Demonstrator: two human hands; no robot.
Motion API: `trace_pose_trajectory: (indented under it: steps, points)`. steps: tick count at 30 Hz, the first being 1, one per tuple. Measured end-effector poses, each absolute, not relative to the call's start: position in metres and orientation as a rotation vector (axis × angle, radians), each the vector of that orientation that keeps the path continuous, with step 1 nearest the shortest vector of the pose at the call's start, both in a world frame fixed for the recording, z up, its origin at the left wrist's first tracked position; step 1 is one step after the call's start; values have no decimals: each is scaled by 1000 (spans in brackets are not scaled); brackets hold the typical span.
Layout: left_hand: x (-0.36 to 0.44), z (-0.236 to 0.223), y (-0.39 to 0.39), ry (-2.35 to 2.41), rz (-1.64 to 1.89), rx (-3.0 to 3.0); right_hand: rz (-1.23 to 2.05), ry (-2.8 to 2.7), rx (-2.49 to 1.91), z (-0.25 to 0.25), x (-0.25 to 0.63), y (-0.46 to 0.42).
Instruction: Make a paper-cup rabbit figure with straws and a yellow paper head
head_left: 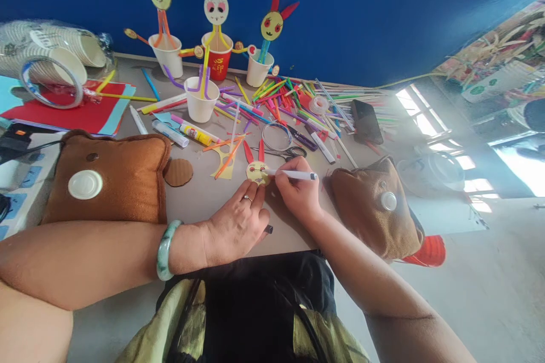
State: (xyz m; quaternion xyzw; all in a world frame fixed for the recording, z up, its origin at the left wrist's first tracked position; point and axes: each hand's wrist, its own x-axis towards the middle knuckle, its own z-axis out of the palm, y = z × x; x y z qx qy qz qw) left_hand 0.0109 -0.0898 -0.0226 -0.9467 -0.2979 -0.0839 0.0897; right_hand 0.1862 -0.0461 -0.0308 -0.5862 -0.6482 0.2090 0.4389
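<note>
A round yellow paper rabbit face (pixel 256 174) with two red ears lies on the table, with eyes and a mouth drawn on it. The fingers of my left hand (pixel 236 221) hold down its lower edge. A black marker cap (pixel 268 229) pokes out beneath that hand, near the thumb; how it is held is hidden. My right hand (pixel 298 193) is closed around a white marker (pixel 298 174), its tip end at the face's right side. Just behind the face are scissors (pixel 293 152) and a roll of clear tape (pixel 276 136). Yellow paper with cut-outs (pixel 225 161) lies to its left.
Paper cups with rabbit figures (pixel 166 57) stand along the blue wall. Several markers and pipe cleaners (pixel 272 96) cover the table's back. Brown cushions (pixel 110 181) flank my arms. A cardboard disc (pixel 179 172) lies left; a dark box (pixel 367 122) stands right.
</note>
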Motion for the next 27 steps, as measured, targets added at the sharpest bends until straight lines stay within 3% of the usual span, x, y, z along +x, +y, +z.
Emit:
trace_pose_trajectory:
  steps: [27]
  points:
    - [11, -22, -90, -891, -237, -2851, 502, -1602, -1465, -27, 185, -47]
